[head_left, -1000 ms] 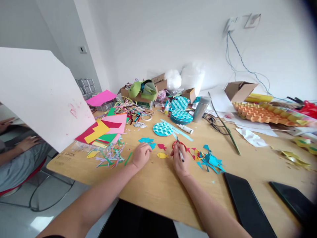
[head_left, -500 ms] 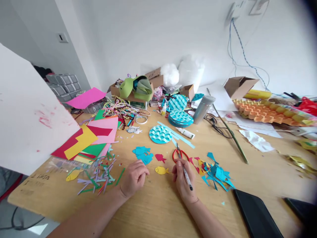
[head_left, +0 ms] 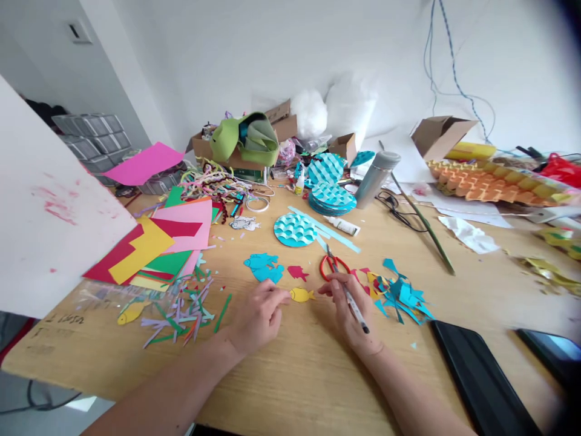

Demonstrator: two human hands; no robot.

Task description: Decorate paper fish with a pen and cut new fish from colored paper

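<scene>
A yellow paper fish (head_left: 302,295) lies flat on the table between my two hands. My left hand (head_left: 259,312) has its fingers curled, and the forefinger tip reaches the fish's head end. In my right hand (head_left: 351,315) is a pen (head_left: 357,313), its back end slanting down toward me; the fingertips are close to the fish's tail. Just beyond that hand lie scissors with red handles (head_left: 323,265), partly hidden by it. A red paper fish (head_left: 297,272) and overlapping blue paper fish (head_left: 263,266) rest behind the yellow one.
Blue paper scraps (head_left: 403,300) lie right of my right hand, with a black phone (head_left: 481,375) nearer. Thin paper strips (head_left: 200,315) and coloured sheets (head_left: 186,233) are at left. Behind stand a wavy blue disc (head_left: 295,231), a glue bottle (head_left: 344,226) and a silver flask (head_left: 377,178).
My left hand has moved right, its forefinger now stretched to the yellow fish's head. My right hand still holds the pen. The whole view has tilted slightly downward.
</scene>
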